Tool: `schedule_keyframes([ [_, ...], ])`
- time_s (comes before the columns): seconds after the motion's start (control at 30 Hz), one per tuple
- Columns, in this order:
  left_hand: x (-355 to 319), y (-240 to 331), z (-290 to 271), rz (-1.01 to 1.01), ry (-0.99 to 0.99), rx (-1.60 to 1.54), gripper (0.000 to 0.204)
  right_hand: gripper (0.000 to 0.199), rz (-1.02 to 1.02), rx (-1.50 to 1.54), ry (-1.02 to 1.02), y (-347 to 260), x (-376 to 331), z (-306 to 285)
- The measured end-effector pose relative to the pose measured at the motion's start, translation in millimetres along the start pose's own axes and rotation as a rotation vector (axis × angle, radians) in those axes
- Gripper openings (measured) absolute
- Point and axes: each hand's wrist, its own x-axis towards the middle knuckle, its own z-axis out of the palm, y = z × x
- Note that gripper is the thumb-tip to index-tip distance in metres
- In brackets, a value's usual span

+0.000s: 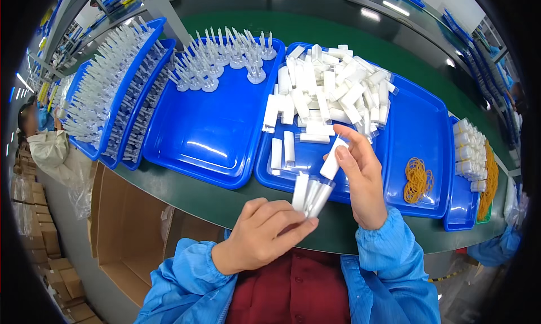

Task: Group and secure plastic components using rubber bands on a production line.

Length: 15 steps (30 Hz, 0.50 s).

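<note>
My left hand (262, 231) is closed round the lower ends of several slim white packets (300, 192) in clear film, which fan upward above the table's near edge. Between thumb and fingers, my right hand (363, 177) pinches one more white packet (330, 165), tilted, just above and right of that bunch. Beyond both hands a blue tray (309, 156) holds a loose heap of similar white packets (332, 90). Two packets (289, 146) lie apart from the heap, at its near left. My right palm is partly turned away from view.
Left, a blue tray (208, 129) holds clear spiked plastic pieces (236, 53); more fill tilted, stacked trays (110, 81). Right, another tray (417, 121) holds yellow rubber bands (417, 180), beside banded white bundles (468, 149). A cardboard box (127, 222) stands below. A person (48, 146) is at far left.
</note>
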Motion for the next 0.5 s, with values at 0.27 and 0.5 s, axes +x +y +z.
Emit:
schedule_keyframes([
  [0.27,7.9,12.9,-0.4,-0.032,-0.046,-0.157,0.032,0.037,0.009,-0.12,-0.043,-2.5,-10.5,-14.7],
  [0.5,9.2,11.3,-2.9,-0.036,-0.073,-0.175,0.031,0.038,0.069,-0.065,0.025,-1.7,-13.3,-13.3],
])
